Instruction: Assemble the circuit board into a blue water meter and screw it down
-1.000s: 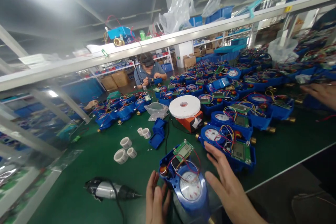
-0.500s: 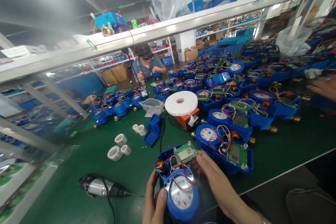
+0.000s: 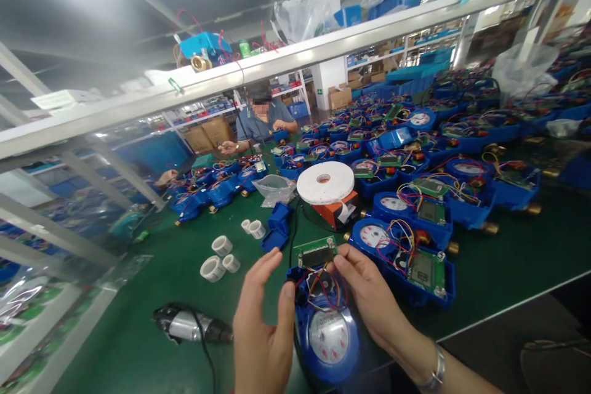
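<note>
A blue water meter (image 3: 329, 338) with a round white dial lies at the near edge of the green bench. My right hand (image 3: 369, 295) pinches the right end of a green circuit board with a small display (image 3: 317, 252), raised above the meter's open housing. Thin coloured wires (image 3: 323, 286) run from the board down into the housing. My left hand (image 3: 263, 320) is beside the meter's left side, thumb and fingers apart, with nothing in it. Part of the housing's left wall is hidden behind that hand.
An electric screwdriver (image 3: 191, 325) with a black cord lies at left. White label rolls (image 3: 213, 268), a blue plastic part (image 3: 277, 226) and a large white tape reel (image 3: 325, 183) stand beyond. Rows of open meters (image 3: 401, 265) fill the right. A co-worker (image 3: 263, 120) sits opposite.
My left hand has let go of the meter and opened. The right hand has lifted and tilted the circuit board. The hand at the far right has left view.
</note>
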{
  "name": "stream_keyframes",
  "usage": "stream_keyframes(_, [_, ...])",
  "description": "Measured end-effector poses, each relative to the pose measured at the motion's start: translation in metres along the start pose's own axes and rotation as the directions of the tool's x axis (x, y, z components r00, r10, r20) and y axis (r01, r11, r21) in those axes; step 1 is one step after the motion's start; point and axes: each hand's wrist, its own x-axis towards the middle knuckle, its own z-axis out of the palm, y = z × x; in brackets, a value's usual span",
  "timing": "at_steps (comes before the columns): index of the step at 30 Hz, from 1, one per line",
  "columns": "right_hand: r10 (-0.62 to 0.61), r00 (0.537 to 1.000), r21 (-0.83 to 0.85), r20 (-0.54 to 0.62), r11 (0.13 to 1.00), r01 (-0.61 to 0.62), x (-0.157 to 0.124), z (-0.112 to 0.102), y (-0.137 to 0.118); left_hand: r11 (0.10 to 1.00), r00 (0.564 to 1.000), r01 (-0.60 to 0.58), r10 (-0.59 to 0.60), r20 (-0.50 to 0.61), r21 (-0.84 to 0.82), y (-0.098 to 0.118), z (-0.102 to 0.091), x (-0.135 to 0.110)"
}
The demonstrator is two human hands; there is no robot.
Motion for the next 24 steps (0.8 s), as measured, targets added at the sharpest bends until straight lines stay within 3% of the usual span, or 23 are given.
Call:
stream_keyframes(4, [-0.043,0.997,-0.048,0.071,0.998,0.046,0.01,0.004,-0.003,0.999,0.991,-0.006,0.012,0.131,-0.046,0.004,0.015,0.024])
stream_keyframes(8, [-0.067,0.984,-0.116,0.163,0.989,0.086,0.015,0.004,-0.007,0.958,0.966,0.179,-0.129,0.222,-0.224,0.001,0.022,0.034])
stream_keyframes(10, [-0.109,0.971,-0.251,0.212,0.954,0.162,0.013,0.002,-0.007,0.899,0.952,0.275,-0.207,0.224,-0.34,-0.001,0.024,0.036])
stream_keyframes(13, [-0.147,0.942,-0.609,0.302,0.731,0.309,0.009,-0.002,-0.002,0.718,0.904,0.427,-0.331,0.27,-0.55,-0.008,0.024,0.035])
stream_keyframes(14, [-0.148,0.934,-0.686,0.324,0.644,0.339,0.008,-0.003,0.0,0.647,0.885,0.464,-0.355,0.3,-0.604,-0.01,0.024,0.033])
stream_keyframes(16, [-0.165,0.929,-0.73,0.331,0.58,0.362,0.007,-0.006,0.003,0.556,0.868,0.494,-0.358,0.344,-0.668,-0.013,0.021,0.025])
stream_keyframes(18, [-0.184,0.936,-0.703,0.299,0.621,0.347,0.007,-0.009,0.004,0.576,0.868,0.497,-0.326,0.375,-0.649,-0.013,0.015,0.014])
stream_keyframes(21, [-0.095,0.952,-0.654,0.292,0.707,0.271,0.002,-0.017,0.005,0.715,0.87,0.471,-0.282,0.404,-0.516,-0.011,0.001,0.001])
stream_keyframes(24, [-0.015,0.96,-0.652,0.28,0.731,0.202,-0.008,-0.027,0.015,0.795,0.881,0.4,-0.197,0.43,-0.455,-0.018,-0.015,0.014])
